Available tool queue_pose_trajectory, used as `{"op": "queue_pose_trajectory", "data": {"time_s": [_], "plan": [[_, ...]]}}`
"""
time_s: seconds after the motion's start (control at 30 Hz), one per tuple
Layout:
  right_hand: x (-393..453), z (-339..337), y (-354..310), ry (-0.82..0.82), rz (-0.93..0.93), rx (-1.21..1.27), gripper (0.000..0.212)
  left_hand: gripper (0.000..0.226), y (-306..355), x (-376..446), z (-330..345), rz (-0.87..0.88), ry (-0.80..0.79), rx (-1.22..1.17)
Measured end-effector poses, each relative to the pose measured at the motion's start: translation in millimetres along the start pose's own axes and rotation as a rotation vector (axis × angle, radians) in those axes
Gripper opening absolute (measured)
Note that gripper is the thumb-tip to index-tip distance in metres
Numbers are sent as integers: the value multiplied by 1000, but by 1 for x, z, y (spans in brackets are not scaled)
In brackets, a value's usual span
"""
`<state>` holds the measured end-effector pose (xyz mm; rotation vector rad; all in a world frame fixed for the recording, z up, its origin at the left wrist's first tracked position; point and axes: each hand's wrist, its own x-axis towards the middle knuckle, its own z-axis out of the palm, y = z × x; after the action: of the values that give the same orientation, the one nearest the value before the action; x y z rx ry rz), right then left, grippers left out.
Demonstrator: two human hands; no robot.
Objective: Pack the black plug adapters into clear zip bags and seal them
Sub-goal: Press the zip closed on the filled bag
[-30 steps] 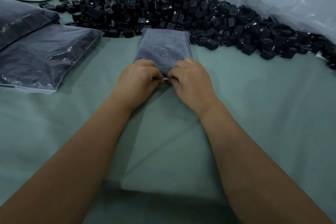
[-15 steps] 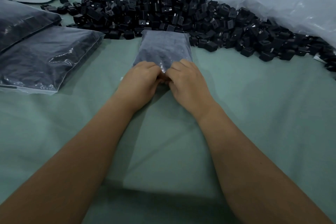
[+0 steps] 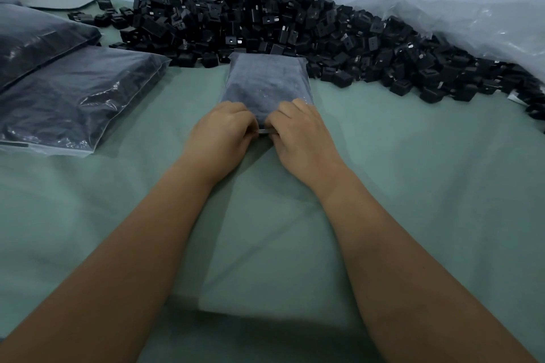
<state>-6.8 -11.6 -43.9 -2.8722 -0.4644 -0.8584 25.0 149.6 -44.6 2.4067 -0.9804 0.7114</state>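
Side by side, left hand (image 3: 219,134) and right hand (image 3: 300,137) pinch the zip bag (image 3: 267,82) edge.

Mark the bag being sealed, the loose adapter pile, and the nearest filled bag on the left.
small zip bag (image 3: 265,82), head view, its top face.
adapter pile (image 3: 265,15), head view, mid-heap.
filled bag (image 3: 73,97), head view, its top face.

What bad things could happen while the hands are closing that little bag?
1. The left hand and right hand pinch only the middle of the bag edge, so the corners might stay unsealed and plugs could slip out.
2. The bag's far end touches the plug pile; loose plugs may tumble onto it.
3. A tight grip on thin plastic could possibly tear it.
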Motion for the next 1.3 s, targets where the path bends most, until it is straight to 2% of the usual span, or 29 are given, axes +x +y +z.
{"op": "queue_pose_trajectory", "data": {"time_s": [0.43, 0.63, 0.87, 1.07, 1.3], "plan": [[1, -4, -3, -48, 13, 48, 11, 8, 4, 3, 2, -3, -8, 11], [-4, -4, 5, 65, 92, 31, 4, 7, 1, 2, 1, -73, 37, 47], [-3, -4, 4, 4, 94, 74, 6, 6, 2, 2, 4, 25, -10, 14], [-8, -8, 4, 35, 90, -6, 3, 9, 0, 3, 7, -60, 28, 31], [-11, -9, -1, 59, 149, -13, 11, 13, 2, -2, 5, -119, 33, 21]]}}
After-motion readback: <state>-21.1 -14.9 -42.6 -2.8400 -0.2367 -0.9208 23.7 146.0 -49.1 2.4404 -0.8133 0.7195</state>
